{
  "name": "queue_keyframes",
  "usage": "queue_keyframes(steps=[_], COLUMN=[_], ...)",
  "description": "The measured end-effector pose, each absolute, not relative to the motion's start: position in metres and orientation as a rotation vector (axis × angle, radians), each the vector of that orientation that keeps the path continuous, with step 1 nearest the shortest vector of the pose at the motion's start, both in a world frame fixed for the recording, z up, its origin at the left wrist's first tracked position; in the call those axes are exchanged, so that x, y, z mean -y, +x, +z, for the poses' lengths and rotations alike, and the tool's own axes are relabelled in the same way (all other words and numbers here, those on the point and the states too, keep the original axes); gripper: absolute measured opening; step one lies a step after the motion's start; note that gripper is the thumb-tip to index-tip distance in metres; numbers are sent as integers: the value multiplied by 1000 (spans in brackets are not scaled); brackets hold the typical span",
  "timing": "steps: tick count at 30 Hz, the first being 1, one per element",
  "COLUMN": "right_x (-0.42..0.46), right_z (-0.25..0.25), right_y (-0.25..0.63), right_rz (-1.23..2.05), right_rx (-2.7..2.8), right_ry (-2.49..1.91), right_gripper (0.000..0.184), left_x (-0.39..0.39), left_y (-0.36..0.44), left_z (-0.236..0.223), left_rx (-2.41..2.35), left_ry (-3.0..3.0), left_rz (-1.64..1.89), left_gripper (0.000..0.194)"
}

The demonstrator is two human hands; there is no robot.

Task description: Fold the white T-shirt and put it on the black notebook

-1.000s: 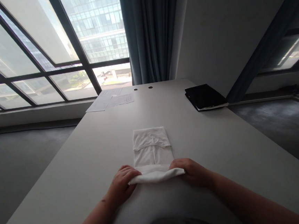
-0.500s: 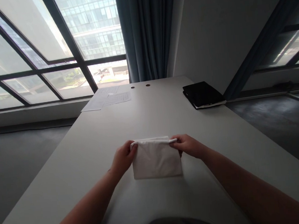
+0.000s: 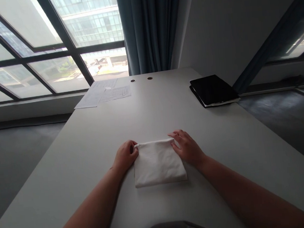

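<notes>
A white cloth pouch (image 3: pixel 159 165) with a hemmed top edge lies flat on the table in front of me. My left hand (image 3: pixel 126 154) pinches its upper left corner between thumb and curled fingers. At the upper right corner is my right hand (image 3: pixel 187 147), its thumb and fingers apart on either side of the hem. The thumb touches or nearly touches the cloth there; a firm grip does not show.
The white table (image 3: pixel 147 116) stretches away toward a blue curtain (image 3: pixel 150 29) and windows. Several paper sheets (image 3: pixel 86 97) lie at the far left. Toward the right edge rests a black folder (image 3: pixel 213 90). Two round holes pierce the tabletop near its far end.
The pouch has come down flat onto the table, and its top hem now lies straighter. My right hand has loosened, its fingers spreading from the corner. My left hand keeps its pinch.
</notes>
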State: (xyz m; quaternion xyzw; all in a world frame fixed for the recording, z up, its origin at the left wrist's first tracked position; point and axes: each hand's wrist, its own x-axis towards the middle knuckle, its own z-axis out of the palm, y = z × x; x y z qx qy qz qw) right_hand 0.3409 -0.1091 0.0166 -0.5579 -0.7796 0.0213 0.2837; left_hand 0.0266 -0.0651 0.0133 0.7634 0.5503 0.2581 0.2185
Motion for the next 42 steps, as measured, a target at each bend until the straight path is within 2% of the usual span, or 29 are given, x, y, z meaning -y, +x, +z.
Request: queue_keyframes(steps=[3, 8, 11, 14, 18, 20, 22, 27, 32, 35, 38, 42], right_x=[120, 130, 126, 121, 117, 113, 107, 98, 95, 95, 99, 106], right_z=[20, 11, 7, 9, 9, 5, -3, -22, -24, -13, -1, 7], right_y=[329, 308, 305, 307, 312, 317, 323, 336, 340, 340, 338, 332], right_rz=[45, 293, 411, 449, 462, 434, 374, 217, 292, 470, 783, 1130], right_rx=[2216, 2473, 2487, 2468, 2457, 2426, 2360, 2179, 2096, 2055, 1989, 1737], right_ry=[-1398, -1509, -1607, -1627, -1573, -1576, -1622, -1693, -1623, -1497, -1317, -1287], right_gripper=[42, 62, 65, 65, 63, 61, 61, 60, 46, 33, 24, 31], left_x=[66, 65, 68, 82, 104, 105, 101, 87, 83, 81, 80, 72], left_y=[27, 26, 28, 39, 58, 62, 61, 50, 42, 39, 44, 73], left_z=[14, 10, 14, 23, 22, 14, 5, -3, 7, 18, 35, 58], left_rx=[-1520, -1621, -1638, -1474, -1163, -1183, -1254, -1380, -1362, -1364, -1397, -1292], left_ry=[2023, 1936, 2113, 2439, 2704, 2712, 2669, 2539, 2516, 2517, 2545, 2604], left_rz=[752, 768, 857, 976, 745, 562, 423, 351, 381, 371, 310, 266], left_gripper=[10, 11, 11, 21, 45, 58, 64, 65, 57, 44, 30, 38])
